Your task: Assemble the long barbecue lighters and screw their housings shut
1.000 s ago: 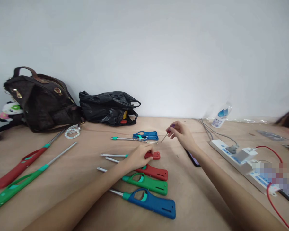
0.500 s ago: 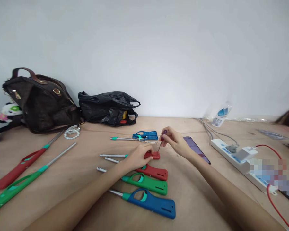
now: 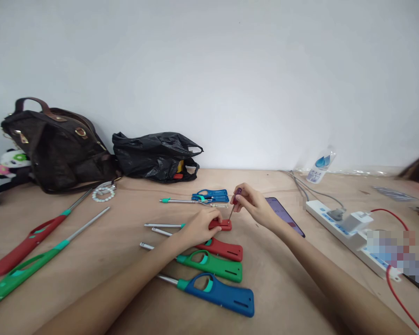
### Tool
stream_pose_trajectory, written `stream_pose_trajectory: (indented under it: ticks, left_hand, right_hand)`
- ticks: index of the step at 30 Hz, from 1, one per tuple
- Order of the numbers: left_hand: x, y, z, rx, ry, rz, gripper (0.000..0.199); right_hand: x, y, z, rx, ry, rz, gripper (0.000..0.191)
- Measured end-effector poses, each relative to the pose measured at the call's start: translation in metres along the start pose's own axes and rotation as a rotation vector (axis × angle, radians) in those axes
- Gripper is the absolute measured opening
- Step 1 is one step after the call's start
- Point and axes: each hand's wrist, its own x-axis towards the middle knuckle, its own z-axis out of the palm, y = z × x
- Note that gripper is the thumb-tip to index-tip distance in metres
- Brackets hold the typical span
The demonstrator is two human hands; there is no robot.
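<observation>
My left hand [image 3: 203, 226] is closed over a red gas lighter [image 3: 225, 225] lying on the table, its metal tube pointing left. In my right hand [image 3: 253, 204] is a screwdriver [image 3: 238, 192] with a purple and red handle, pinched in the fingers. Its thin shaft slants down so the tip meets the right end of that lighter's handle. Nearer to me lie another red lighter [image 3: 226, 250], a green lighter [image 3: 223, 269] and a blue lighter [image 3: 226, 296]. Beyond my hands is an opened blue lighter shell [image 3: 214, 195] with a metal tube and inner parts beside it.
On the left are a long red lighter [image 3: 31, 244], a long green lighter [image 3: 28, 274], a bead bracelet [image 3: 104, 194], a dark bag [image 3: 66, 149] and a black plastic bag [image 3: 153, 156]. Rightward lie a phone [image 3: 285, 217], a power strip [image 3: 349, 239] with cables and a bottle [image 3: 321, 165].
Both hands, the screwdriver and the lighter keep nearly the same positions. The whole view has shifted very slightly.
</observation>
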Motion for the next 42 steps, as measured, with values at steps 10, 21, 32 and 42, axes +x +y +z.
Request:
stream_pose_trajectory:
  ticks: [10, 21, 32, 42]
  left_hand:
    - [0.000, 0.001, 0.000, -0.005, -0.003, -0.013, 0.010]
    - [0.000, 0.001, 0.000, 0.018, -0.009, -0.011, 0.009]
    - [0.000, 0.001, -0.001, -0.009, -0.011, -0.003, 0.011]
    - [-0.001, -0.001, 0.001, 0.001, -0.015, 0.014, 0.010]
  right_hand:
    - [-0.002, -0.005, 0.001, -0.025, 0.003, -0.007, 0.016]
    - [-0.001, -0.004, 0.001, -0.059, 0.003, 0.014, 0.019]
    - [0.001, 0.006, 0.001, 0.090, 0.072, 0.047, 0.027]
    - [0.002, 0.008, 0.000, 0.091, 0.080, 0.041, 0.025]
